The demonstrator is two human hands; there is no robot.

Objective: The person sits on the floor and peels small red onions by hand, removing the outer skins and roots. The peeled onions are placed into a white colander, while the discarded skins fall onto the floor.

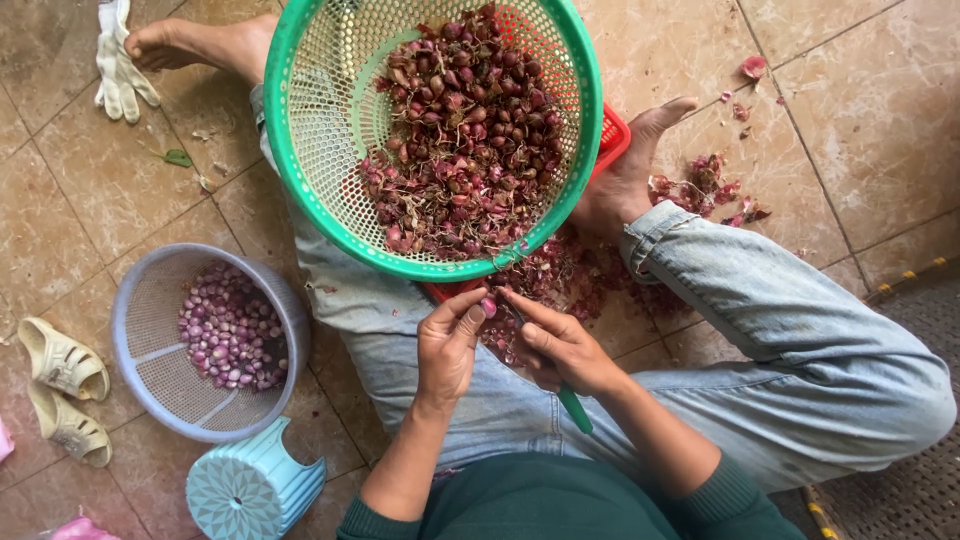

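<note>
I sit on a tiled floor with my legs in light jeans. My left hand (448,342) pinches a small pink shallot (489,306) at its fingertips. My right hand (558,345) grips a knife with a green handle (574,408), its blade end at the shallot. Just beyond my hands a big green basket (300,150) holds a heap of unpeeled red shallots (460,130). Peeled skins (560,275) lie under the hands on a red tray (613,135).
A grey basket (150,300) at the left holds peeled shallots (230,325). A pale blue plastic stool (250,488) lies next to it. Small sandals (62,385) and a white glove (118,60) lie at the left. More skins (705,190) are scattered by my right foot.
</note>
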